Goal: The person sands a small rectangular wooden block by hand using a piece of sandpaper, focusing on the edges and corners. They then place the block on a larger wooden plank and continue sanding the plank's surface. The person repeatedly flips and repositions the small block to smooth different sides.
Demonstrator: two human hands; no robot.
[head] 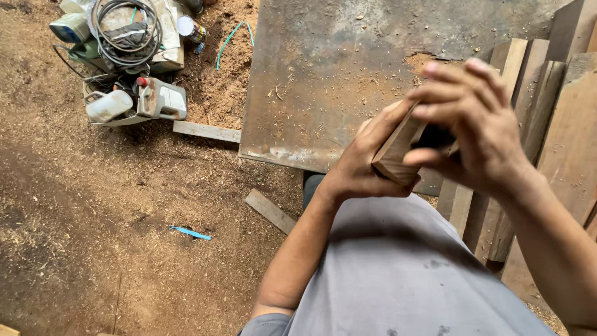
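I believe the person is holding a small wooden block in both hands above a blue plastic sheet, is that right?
Not quite: the sheet under the hands is rusty brown metal, not blue plastic. The head view shows the left hand and right hand holding the wooden block.

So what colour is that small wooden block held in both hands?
The small wooden block is light reddish-brown with a paler end face, seen best in the head view.

The metal sheet lies flat on the sawdust ground. Left of the metal sheet sits a heap of power tools with a coiled cable on top. Planks lean along its right side. Two wood offcuts lie by its near-left edge.
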